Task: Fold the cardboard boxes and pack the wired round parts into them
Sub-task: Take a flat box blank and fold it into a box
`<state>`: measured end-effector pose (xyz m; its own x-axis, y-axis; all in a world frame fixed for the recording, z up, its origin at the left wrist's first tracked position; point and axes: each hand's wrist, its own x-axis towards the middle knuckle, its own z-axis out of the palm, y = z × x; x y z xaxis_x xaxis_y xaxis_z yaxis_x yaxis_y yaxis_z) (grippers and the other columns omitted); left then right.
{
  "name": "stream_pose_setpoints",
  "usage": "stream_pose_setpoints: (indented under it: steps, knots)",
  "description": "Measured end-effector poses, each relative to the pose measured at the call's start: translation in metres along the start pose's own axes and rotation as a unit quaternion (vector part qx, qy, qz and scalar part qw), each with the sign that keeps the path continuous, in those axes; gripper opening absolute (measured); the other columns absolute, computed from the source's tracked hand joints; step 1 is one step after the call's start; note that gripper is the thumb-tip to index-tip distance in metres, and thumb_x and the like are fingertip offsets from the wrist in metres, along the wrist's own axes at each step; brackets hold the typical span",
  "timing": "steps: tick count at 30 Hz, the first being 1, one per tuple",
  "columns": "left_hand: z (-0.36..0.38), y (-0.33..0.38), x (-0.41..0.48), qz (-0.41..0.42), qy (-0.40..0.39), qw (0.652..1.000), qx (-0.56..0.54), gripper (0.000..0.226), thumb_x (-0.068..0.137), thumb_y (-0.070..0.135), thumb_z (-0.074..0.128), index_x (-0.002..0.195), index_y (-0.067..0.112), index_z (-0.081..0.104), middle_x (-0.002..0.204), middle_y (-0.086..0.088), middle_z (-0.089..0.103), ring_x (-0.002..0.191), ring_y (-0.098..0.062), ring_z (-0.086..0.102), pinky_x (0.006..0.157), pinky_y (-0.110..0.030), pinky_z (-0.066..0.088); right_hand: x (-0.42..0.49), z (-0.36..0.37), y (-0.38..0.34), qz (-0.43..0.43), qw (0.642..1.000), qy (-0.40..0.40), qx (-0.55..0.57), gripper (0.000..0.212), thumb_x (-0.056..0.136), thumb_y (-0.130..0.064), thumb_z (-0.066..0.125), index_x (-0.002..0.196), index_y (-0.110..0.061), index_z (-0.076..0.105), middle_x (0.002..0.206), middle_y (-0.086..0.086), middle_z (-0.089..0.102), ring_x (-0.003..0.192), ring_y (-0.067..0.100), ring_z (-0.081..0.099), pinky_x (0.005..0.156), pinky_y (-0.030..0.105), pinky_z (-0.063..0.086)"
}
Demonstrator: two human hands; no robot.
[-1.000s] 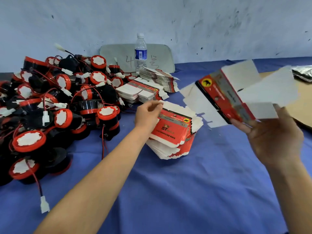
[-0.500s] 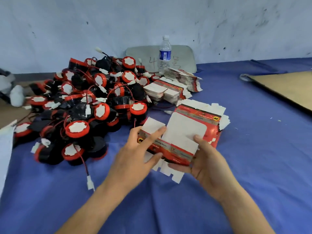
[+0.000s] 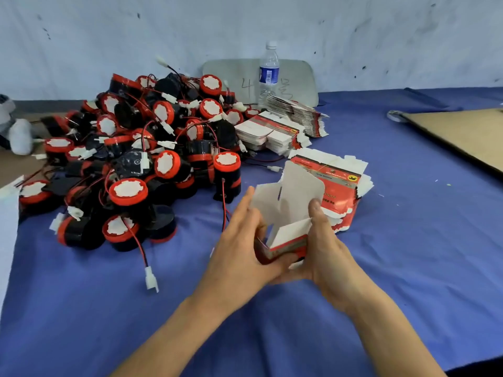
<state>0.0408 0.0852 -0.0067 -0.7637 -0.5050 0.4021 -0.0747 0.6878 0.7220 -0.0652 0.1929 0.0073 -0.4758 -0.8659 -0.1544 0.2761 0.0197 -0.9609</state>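
A red and white cardboard box (image 3: 288,213) stands partly opened between my hands, its white flaps pointing up. My left hand (image 3: 239,251) grips its left side and underside. My right hand (image 3: 324,248) grips its right side, with the thumb on a flap. A large heap of black and red round parts (image 3: 141,164) with red wires and white plugs lies to the left. A stack of flat boxes (image 3: 340,186) lies just behind the held box.
More flat box stacks (image 3: 275,131) lie behind, near a water bottle (image 3: 269,72) and a grey panel (image 3: 296,74) against the wall. A brown cardboard sheet (image 3: 462,134) lies at the right. A blue cloth (image 3: 408,240) covers the table.
The flat box that both hands held half a second ago now stands opened into a tube with flaps up. Both hands have closed in around its lower part.
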Motion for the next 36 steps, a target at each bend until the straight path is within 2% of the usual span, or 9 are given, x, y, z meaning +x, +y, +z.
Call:
stream_pose_setpoints:
  steps: [3, 9, 15, 20, 25, 28, 30, 32, 36]
  knots:
    - [-0.003, -0.001, -0.009, 0.000, -0.021, 0.997, -0.080, 0.054, 0.067, 0.052, 0.071, 0.103, 0.022, 0.044, 0.120, -0.005, 0.055, 0.080, -0.009, 0.059, 0.061, -0.019, 0.045, -0.004, -0.009, 0.000, 0.051, 0.987, -0.050, -0.143, 0.094, 0.059, -0.091, 0.029, 0.114, -0.024, 0.064, 0.090, -0.004, 0.076, 0.076, 0.014, 0.073, 0.058, 0.024, 0.058]
    - [-0.011, -0.011, -0.008, -0.056, -0.062, 0.952, -0.296, 0.057, 0.070, 0.027, 0.068, 0.118, 0.043, 0.041, 0.112, 0.015, 0.065, 0.097, -0.008, 0.066, 0.077, -0.022, 0.053, 0.001, -0.039, 0.000, -0.033, 0.964, -0.104, -0.244, 0.101, 0.059, -0.079, 0.065, 0.144, -0.042, 0.027, 0.132, -0.026, 0.051, 0.114, 0.000, 0.056, 0.076, 0.030, 0.056]
    - [-0.008, -0.013, 0.003, -0.167, -0.013, 0.886, -0.433, 0.038, 0.080, 0.009, 0.070, 0.115, 0.019, 0.059, 0.100, 0.005, 0.074, 0.095, -0.014, 0.070, 0.080, -0.030, 0.056, 0.015, -0.025, 0.012, -0.133, 0.982, 0.051, -0.124, 0.043, 0.057, -0.028, 0.085, 0.096, -0.021, 0.066, 0.087, -0.009, 0.075, 0.081, 0.005, 0.071, 0.065, 0.012, 0.052]
    - [-0.005, -0.011, 0.005, -0.168, 0.033, 0.943, -0.285, 0.019, 0.094, 0.009, 0.058, 0.101, 0.023, 0.068, 0.097, 0.007, 0.075, 0.095, -0.013, 0.070, 0.079, -0.021, 0.054, 0.020, -0.007, 0.026, -0.184, 0.967, 0.127, -0.126, 0.029, 0.075, -0.006, 0.079, 0.100, -0.015, 0.067, 0.089, -0.005, 0.075, 0.083, 0.011, 0.071, 0.068, 0.016, 0.053]
    - [-0.016, -0.008, 0.007, -0.206, 0.002, 0.873, -0.442, 0.030, 0.072, 0.039, 0.067, 0.093, 0.020, 0.076, 0.097, -0.006, 0.075, 0.089, -0.021, 0.072, 0.070, -0.028, 0.058, 0.015, -0.012, 0.024, -0.161, 0.982, 0.067, -0.075, 0.049, 0.072, -0.049, 0.072, 0.115, -0.033, 0.056, 0.102, -0.011, 0.072, 0.093, 0.006, 0.068, 0.070, 0.015, 0.051]
    - [-0.017, 0.003, 0.011, -0.184, -0.052, 0.873, -0.449, 0.062, 0.080, 0.047, 0.072, 0.130, 0.014, 0.056, 0.118, -0.010, 0.069, 0.106, -0.023, 0.067, 0.087, -0.033, 0.056, 0.014, 0.001, 0.018, -0.142, 0.987, 0.016, -0.074, 0.058, 0.076, -0.054, 0.063, 0.126, -0.030, 0.046, 0.119, -0.014, 0.066, 0.110, 0.005, 0.063, 0.085, 0.018, 0.049]
    - [-0.005, 0.016, 0.015, -0.156, -0.020, 0.909, -0.386, 0.077, 0.077, 0.043, 0.067, 0.142, 0.017, 0.035, 0.124, 0.008, 0.060, 0.104, 0.004, 0.063, 0.086, -0.015, 0.051, 0.003, 0.008, 0.024, -0.209, 0.968, -0.094, -0.099, 0.061, 0.078, -0.050, 0.066, 0.126, -0.019, 0.046, 0.129, -0.008, 0.061, 0.086, -0.009, 0.066, 0.072, 0.008, 0.048]
    - [0.006, 0.027, 0.018, -0.139, 0.013, 0.933, -0.330, 0.083, 0.072, 0.055, 0.067, 0.140, 0.028, 0.025, 0.127, 0.020, 0.048, 0.098, 0.023, 0.054, 0.079, -0.001, 0.042, -0.011, 0.017, 0.024, -0.200, 0.971, -0.097, -0.083, 0.116, 0.043, -0.072, 0.080, 0.123, 0.005, 0.046, 0.133, 0.007, 0.054, 0.056, -0.015, 0.060, 0.053, 0.002, 0.044]
    - [-0.002, 0.025, 0.020, -0.161, 0.028, 0.921, -0.354, 0.100, 0.057, 0.054, 0.067, 0.145, 0.032, 0.024, 0.135, 0.000, 0.055, 0.099, 0.012, 0.061, 0.076, -0.006, 0.046, -0.002, 0.018, 0.029, -0.166, 0.984, -0.056, -0.032, 0.100, 0.074, -0.076, 0.059, 0.146, -0.012, 0.031, 0.141, 0.000, 0.053, 0.128, 0.013, 0.051, 0.101, 0.030, 0.047]
